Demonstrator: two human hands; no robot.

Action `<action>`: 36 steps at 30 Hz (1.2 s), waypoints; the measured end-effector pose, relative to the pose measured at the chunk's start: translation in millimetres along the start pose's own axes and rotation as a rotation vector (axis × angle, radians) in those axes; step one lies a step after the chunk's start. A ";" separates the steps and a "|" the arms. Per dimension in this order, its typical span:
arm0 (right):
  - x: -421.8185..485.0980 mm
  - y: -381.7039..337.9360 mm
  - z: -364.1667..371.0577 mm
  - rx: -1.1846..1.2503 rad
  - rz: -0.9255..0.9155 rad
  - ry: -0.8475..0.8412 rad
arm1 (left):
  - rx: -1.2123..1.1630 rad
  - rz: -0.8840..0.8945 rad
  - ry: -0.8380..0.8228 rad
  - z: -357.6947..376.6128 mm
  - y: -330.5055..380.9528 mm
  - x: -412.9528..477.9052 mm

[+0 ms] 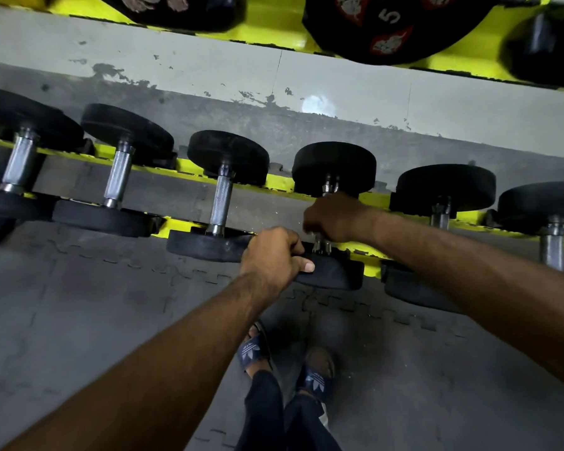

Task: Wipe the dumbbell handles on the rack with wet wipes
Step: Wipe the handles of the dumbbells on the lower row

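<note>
A row of black dumbbells with steel handles lies across the yellow rack (189, 167). My right hand (334, 218) is wrapped round the handle of the middle dumbbell (334, 166), hiding most of the handle; a wipe cannot be made out under the fingers. My left hand (274, 257) grips the rim of that dumbbell's near weight head (332, 275). The neighbouring handle (221, 200) to the left is bare and in full view.
More dumbbells sit left (118, 177) and right (443, 190) on the same rail. An upper yellow shelf holds a black plate marked 5 (391, 24). Below lie grey interlocking floor mats (95, 304) and my feet in sandals (316, 372).
</note>
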State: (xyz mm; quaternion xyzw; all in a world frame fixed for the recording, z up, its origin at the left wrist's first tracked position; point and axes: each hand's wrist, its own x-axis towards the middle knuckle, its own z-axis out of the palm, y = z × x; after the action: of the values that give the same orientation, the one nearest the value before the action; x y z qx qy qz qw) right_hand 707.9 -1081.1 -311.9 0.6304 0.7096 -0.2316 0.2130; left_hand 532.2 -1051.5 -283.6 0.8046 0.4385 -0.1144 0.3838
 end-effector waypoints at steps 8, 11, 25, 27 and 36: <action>-7.0 8.9 4.9 0.185 0.065 0.203 | -0.016 0.001 -0.003 -0.2 0.1 0.9; -25.1 0.9 29.5 0.414 0.262 0.421 | -0.026 0.008 -0.009 0.3 -1.9 3.4; -23.7 -10.2 76.4 1.685 0.850 0.276 | -0.130 0.115 -0.002 11.5 -12.0 1.8; -27.3 -2.6 71.7 1.634 0.850 0.222 | -0.138 0.120 -0.009 11.5 -12.9 2.9; -42.9 -4.6 52.5 0.750 0.138 0.434 | -0.154 0.113 -0.015 11.0 -14.4 7.0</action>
State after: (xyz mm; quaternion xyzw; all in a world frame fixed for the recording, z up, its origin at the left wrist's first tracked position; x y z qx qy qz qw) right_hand 708.8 -1147.0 -328.2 0.7442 0.5609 -0.3207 -0.1694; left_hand 526.6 -1050.4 -302.1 0.7954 0.3971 -0.0646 0.4534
